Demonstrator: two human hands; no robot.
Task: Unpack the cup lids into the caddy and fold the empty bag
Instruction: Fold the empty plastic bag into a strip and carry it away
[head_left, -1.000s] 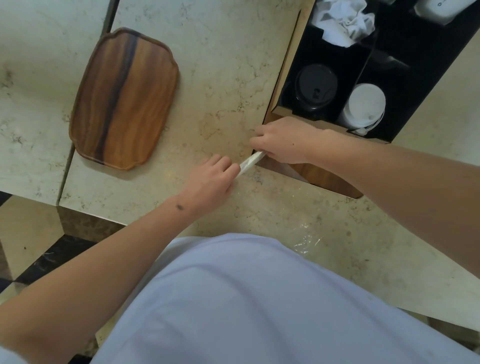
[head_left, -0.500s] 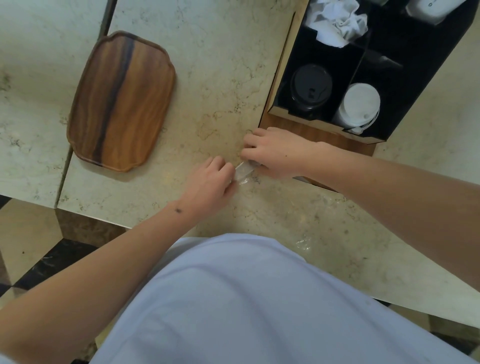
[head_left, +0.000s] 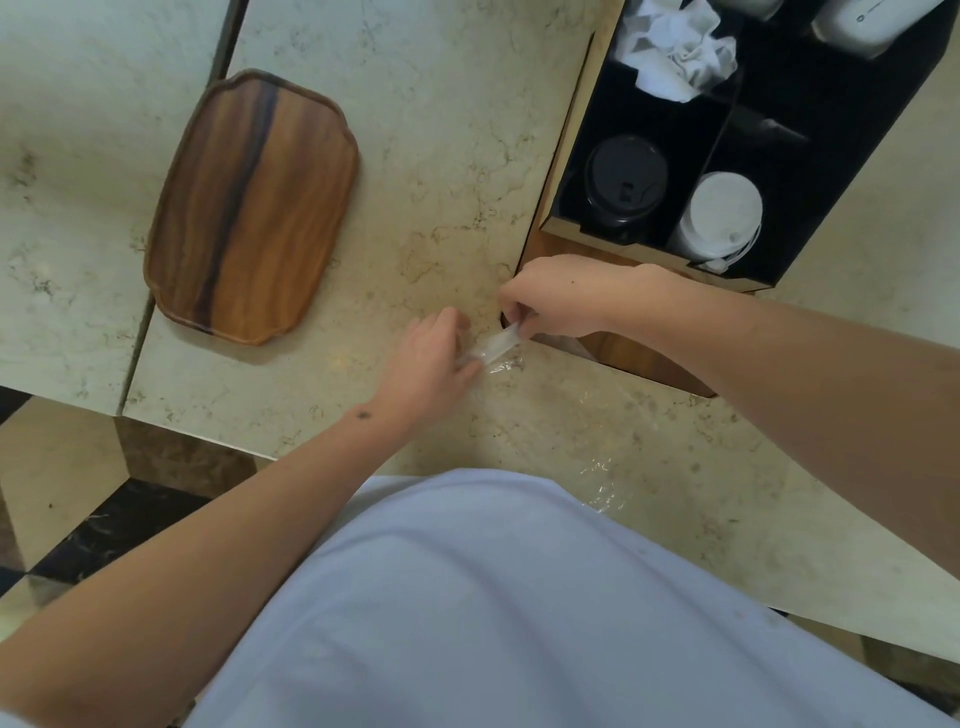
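Observation:
The clear plastic bag (head_left: 496, 347) is folded into a narrow strip, pinched at each end between my left hand (head_left: 431, 358) and my right hand (head_left: 558, 299), just above the marble counter. More of the transparent film (head_left: 597, 478) lies flat on the counter toward my body. The caddy (head_left: 571, 130), wood outside and black inside, stands at the upper right, right behind my right hand. A stack of black lids (head_left: 626, 184) fills its near left compartment, with a stack of white lids (head_left: 722, 213) in the compartment beside it.
A wooden tray (head_left: 249, 208) lies on the counter to the left. Crumpled white paper (head_left: 675, 52) sits in a rear caddy compartment, and a white object (head_left: 867, 21) at the caddy's far corner. The counter edge (head_left: 197, 431) drops to a tiled floor at the lower left.
My hands first drew together over the bag strip, then parted slightly. My right hand now lifts its end of the strip. The view shifted a little.

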